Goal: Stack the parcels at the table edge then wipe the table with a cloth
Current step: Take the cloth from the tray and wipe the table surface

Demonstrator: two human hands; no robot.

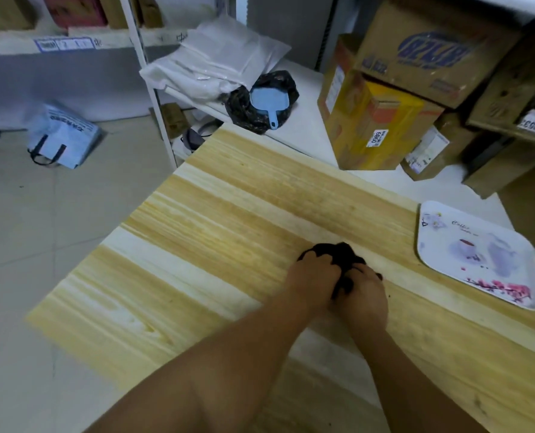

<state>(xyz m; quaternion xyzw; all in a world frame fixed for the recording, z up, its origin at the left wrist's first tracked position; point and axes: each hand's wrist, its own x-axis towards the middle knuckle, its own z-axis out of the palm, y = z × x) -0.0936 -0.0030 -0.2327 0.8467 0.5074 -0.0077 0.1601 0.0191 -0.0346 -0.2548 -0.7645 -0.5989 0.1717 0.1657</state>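
Hands, left (314,273) and right (364,290), seemingly clutch dark cloth (342,254) (fingertips hidden).

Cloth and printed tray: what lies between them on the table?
Nothing: in the head view only bare wooden table lies between the black cloth, gripped by both hands, and the printed tray.
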